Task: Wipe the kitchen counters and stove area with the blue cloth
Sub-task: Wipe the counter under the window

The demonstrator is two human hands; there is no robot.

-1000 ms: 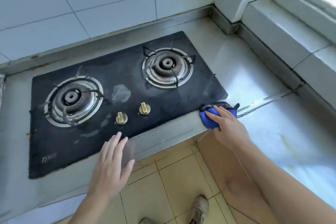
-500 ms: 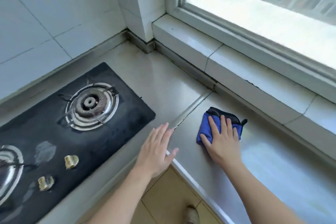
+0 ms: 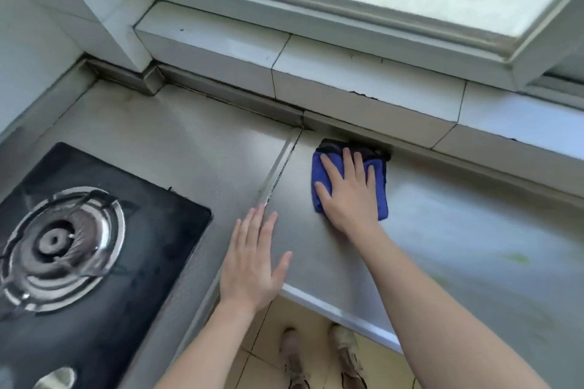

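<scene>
Spanning the corner, the steel surface (image 3: 196, 142) carries a seam (image 3: 279, 167) whose grime may get skipped, since the blue cloth (image 3: 380, 199) under the right hand's (image 3: 349, 199) flat, released fingers (image 3: 347, 164) sits beside it; left hand (image 3: 249, 265) hovers open.

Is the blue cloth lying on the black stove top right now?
No, the blue cloth lies on the steel counter near the window ledge, under the right hand, well apart from the stove.

Stove (image 3: 132, 230) cut off at left and bottom edges. Right hand (image 3: 349, 199) covered most of cloth (image 3: 380, 193). Knob (image 3: 55, 377) blurred.
</scene>
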